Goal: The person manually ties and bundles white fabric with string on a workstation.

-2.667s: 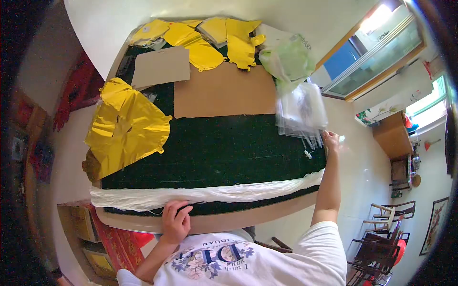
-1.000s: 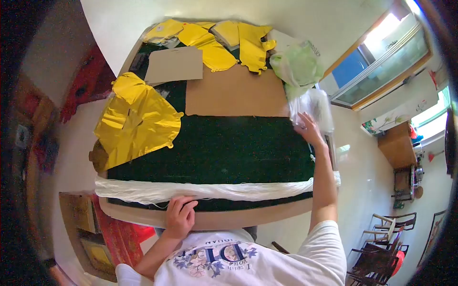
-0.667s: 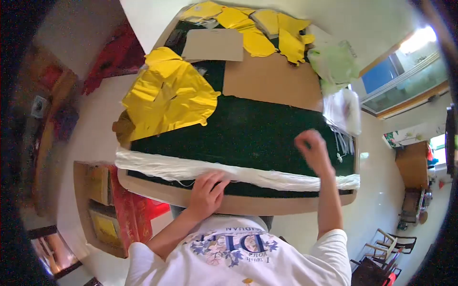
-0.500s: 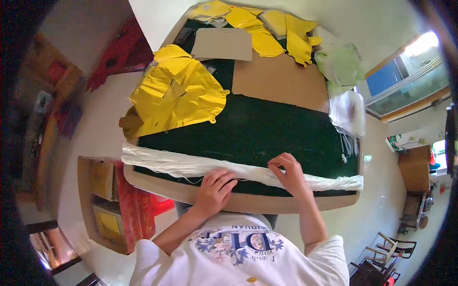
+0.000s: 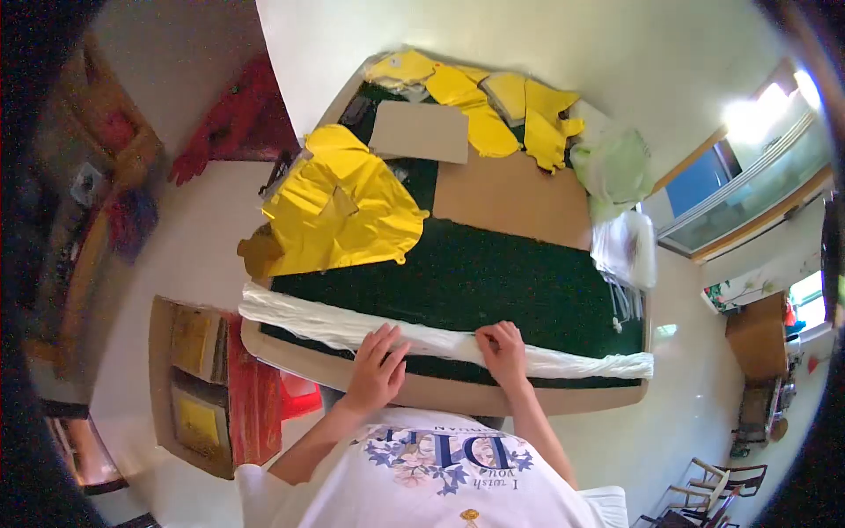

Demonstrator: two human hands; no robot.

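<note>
A long hank of white string point(image 5: 290, 314) lies stretched from left to right along the near side of the dark green tabletop point(image 5: 502, 273). My left hand point(image 5: 377, 365) rests against the near edge of the hank left of its middle, fingers extended and slightly apart. To its right, my right hand point(image 5: 503, 354) is on the hank with fingers bent and pinched together at the string. The exact strands between those fingertips are too small to make out.
Yellow foil sheets point(image 5: 352, 216) lie at the table's left and along its back. Pieces of cardboard point(image 5: 515, 198) cover the far middle. A pale green bag point(image 5: 613, 167) and a clear bag with white strands point(image 5: 625, 251) sit at the right edge. An open carton point(image 5: 158, 378) stands on the floor.
My right hand has moved left along the hank, closer to my left hand. My left hand has shifted up onto the hank's near edge. The camera view has tilted upward.
</note>
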